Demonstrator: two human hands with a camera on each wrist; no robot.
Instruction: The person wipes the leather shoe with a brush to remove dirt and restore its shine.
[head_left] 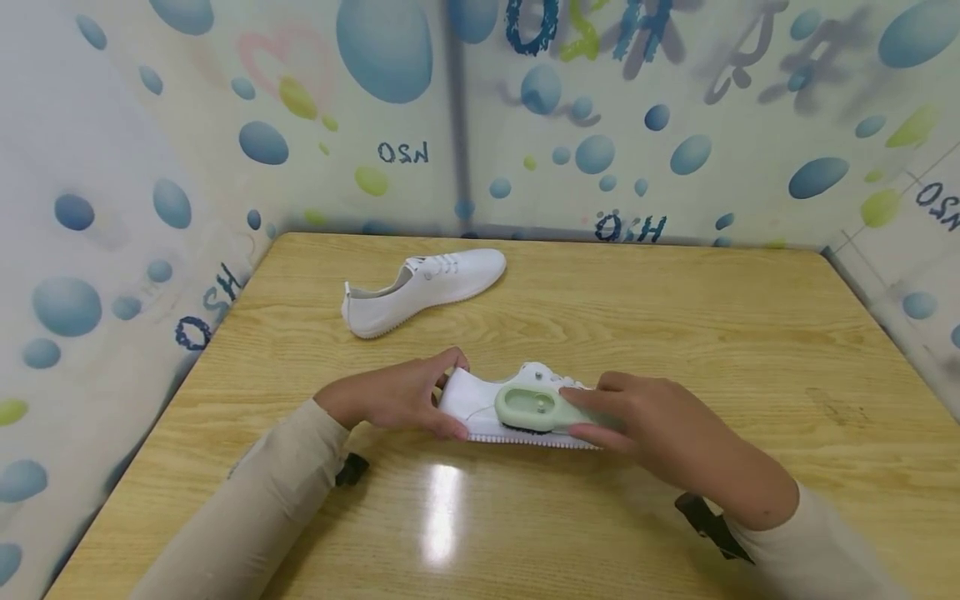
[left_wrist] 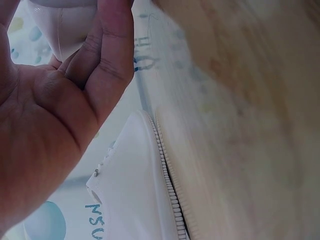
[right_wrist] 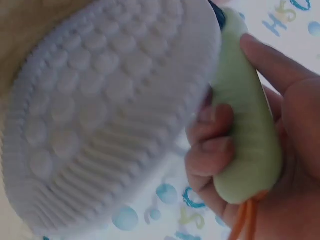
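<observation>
A white lace-up shoe (head_left: 480, 408) is held over the near middle of the table, its toe pointing right. My left hand (head_left: 408, 396) grips its heel between thumb and fingers. In my right hand (head_left: 652, 417) is a pale green shoe brush (head_left: 525, 407), its dark bristles against the shoe's side. The right wrist view shows fingers curled round the brush handle (right_wrist: 250, 130), which has an orange cord (right_wrist: 245, 220) at its end. The shoe's knobbly, ridged sole (right_wrist: 100, 105) faces that camera. The toe is hidden behind my right hand in the head view.
A second white shoe (head_left: 427, 292) lies farther back on the wooden table (head_left: 675, 317), left of the middle, toe pointing right. A wall (head_left: 487, 125) with blue and green bubble patterns stands behind the table's back edge.
</observation>
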